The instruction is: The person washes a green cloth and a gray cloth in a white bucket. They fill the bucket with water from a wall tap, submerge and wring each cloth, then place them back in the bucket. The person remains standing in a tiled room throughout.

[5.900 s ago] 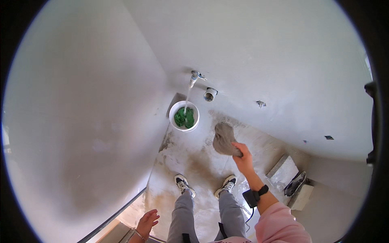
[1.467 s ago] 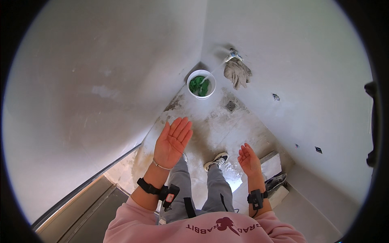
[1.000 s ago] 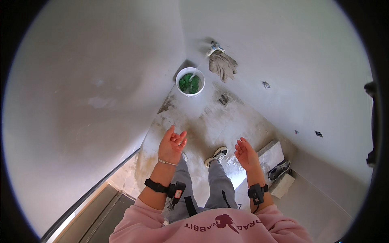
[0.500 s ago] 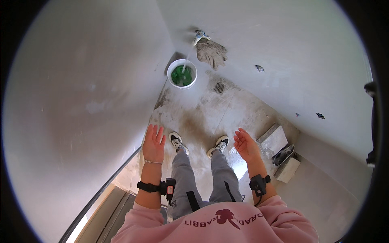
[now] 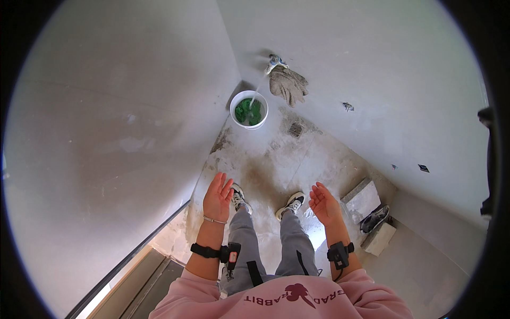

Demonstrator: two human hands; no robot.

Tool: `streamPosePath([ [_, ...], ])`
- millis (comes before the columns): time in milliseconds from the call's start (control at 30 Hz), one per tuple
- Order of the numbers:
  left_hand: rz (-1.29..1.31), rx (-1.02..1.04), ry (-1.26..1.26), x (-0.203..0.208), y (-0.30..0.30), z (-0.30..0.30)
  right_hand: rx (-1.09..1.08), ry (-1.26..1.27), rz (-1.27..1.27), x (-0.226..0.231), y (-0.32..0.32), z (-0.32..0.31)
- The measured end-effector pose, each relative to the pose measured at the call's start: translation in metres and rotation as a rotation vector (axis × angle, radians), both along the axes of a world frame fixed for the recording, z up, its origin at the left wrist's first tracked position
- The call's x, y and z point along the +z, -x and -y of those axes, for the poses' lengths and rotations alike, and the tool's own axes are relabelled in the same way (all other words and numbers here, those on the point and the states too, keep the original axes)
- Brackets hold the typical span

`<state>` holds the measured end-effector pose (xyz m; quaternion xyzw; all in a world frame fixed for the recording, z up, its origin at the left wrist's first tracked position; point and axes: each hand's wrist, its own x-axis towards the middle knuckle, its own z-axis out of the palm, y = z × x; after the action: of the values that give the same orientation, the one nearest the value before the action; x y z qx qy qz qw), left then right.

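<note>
Both hands are held out in front of me above the floor, apart from each other. My left hand [image 5: 217, 198] holds nothing; its fingers are stretched out. My right hand [image 5: 323, 203] is likewise without anything, its fingers slightly curled and extended. Beyond them, in the far corner, stands a white bucket [image 5: 234, 113] with green cloth [image 5: 247, 112] lying in water. A thin stream of water falls into it from a wall tap [image 5: 275, 62]. Grey work gloves [image 5: 288, 85] hang from the tap against the wall. Neither hand touches any of these things.
A floor drain [image 5: 295, 129] lies right of the bucket. Pale blocks [image 5: 379, 238] and a dark shoe [image 5: 375, 218] sit by the right wall. Bare plaster walls rise on both sides, with wall openings [image 5: 423, 168] on the right. The stained concrete floor [image 5: 265, 159] runs between.
The view has shifted, so the bucket, tap and gloves sit lower and further right. My left hand has come inward toward my right; both stay unfilled. Water keeps running.
</note>
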<state>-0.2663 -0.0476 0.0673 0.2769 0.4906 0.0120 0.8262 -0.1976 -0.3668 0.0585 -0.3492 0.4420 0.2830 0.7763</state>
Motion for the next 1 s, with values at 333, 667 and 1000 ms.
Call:
streamPosePath([
  [333, -0.019, -0.007, 0.003, -0.007, 0.005, 0.005, 0.02, -0.041, 0.027, -0.004, 0.003, -0.003],
  [667, 0.028, -0.104, -0.018, -0.007, 0.013, -0.005, -0.239, -0.162, -0.182, 0.05, -0.015, -0.028],
  [1000, 0.01, -0.129, 0.01, 0.007, 0.007, 0.005, -0.087, -0.409, 0.038, 0.146, -0.039, -0.058],
])
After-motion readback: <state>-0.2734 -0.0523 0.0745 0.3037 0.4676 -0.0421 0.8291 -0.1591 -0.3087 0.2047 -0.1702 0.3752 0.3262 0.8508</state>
